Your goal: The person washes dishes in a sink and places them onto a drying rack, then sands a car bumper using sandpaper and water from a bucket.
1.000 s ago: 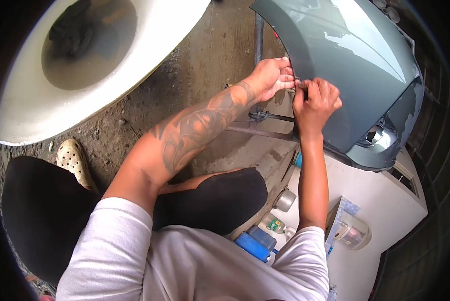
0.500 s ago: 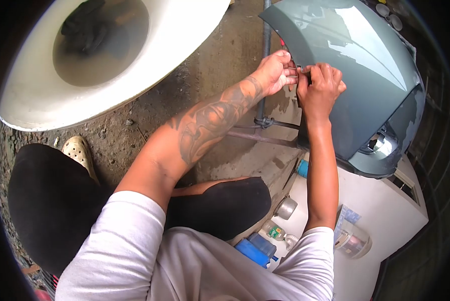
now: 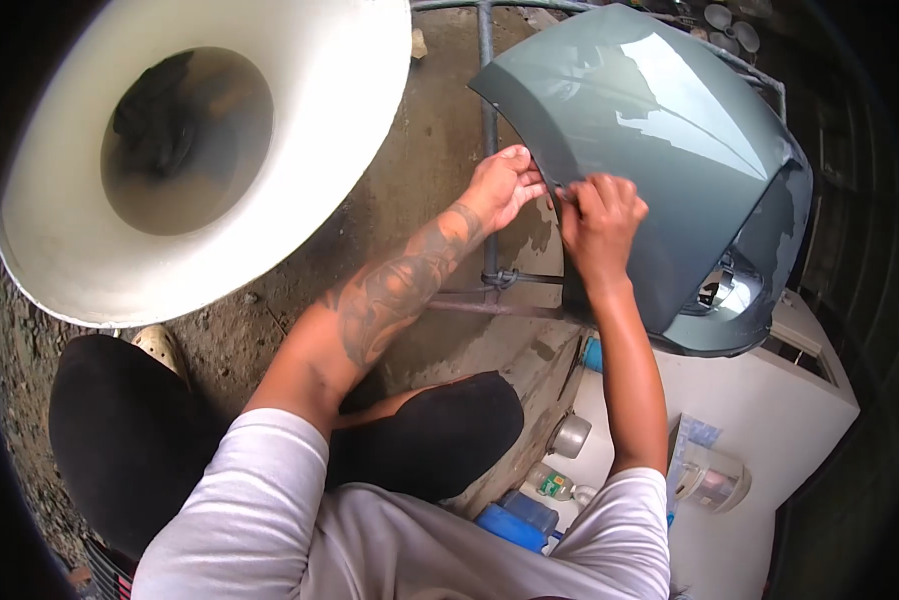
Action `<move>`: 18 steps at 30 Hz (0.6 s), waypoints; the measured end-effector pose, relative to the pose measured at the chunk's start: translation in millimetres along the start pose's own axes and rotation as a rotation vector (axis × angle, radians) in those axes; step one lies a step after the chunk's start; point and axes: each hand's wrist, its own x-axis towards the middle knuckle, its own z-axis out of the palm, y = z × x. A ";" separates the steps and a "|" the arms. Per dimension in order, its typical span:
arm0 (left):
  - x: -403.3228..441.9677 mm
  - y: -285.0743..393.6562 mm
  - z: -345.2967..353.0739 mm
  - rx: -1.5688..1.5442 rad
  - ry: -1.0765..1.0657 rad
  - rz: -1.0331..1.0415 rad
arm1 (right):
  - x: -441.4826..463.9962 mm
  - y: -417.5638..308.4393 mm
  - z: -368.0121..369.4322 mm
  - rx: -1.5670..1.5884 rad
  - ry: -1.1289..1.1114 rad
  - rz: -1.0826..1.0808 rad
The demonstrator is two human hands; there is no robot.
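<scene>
A glossy grey-green car bumper is propped on a metal-pipe stand at the upper right. My left hand is at its near left edge, the thumb on top and the fingers reaching to the rim, some fingertips hidden. Just right of it, my right hand is closed with knuckles up against the same edge, slightly smeared by motion. Whatever it pinches is hidden under the fingers. A headlight-like opening shows at the bumper's lower right.
A large white basin with murky water and a dark cloth stands on the left. Below the bumper are a metal pot, a plastic bottle, a blue container and a clear bucket. My knees flank the wet ground.
The view has shifted, so the bumper and both hands appear further left and lower. My right hand has moved slightly along the bumper edge; my left hand stays at the edge.
</scene>
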 end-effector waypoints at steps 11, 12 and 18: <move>-5.0 -2.2 5.3 0.004 0.083 0.006 | 16.7 -4.4 14.2 0.016 0.012 -0.027; -3.8 -2.5 4.8 0.014 0.069 -0.005 | 9.2 -2.5 8.1 0.021 0.017 -0.011; -0.7 -8.8 1.4 0.052 0.094 0.062 | 40.3 -6.6 34.4 0.038 0.037 -0.027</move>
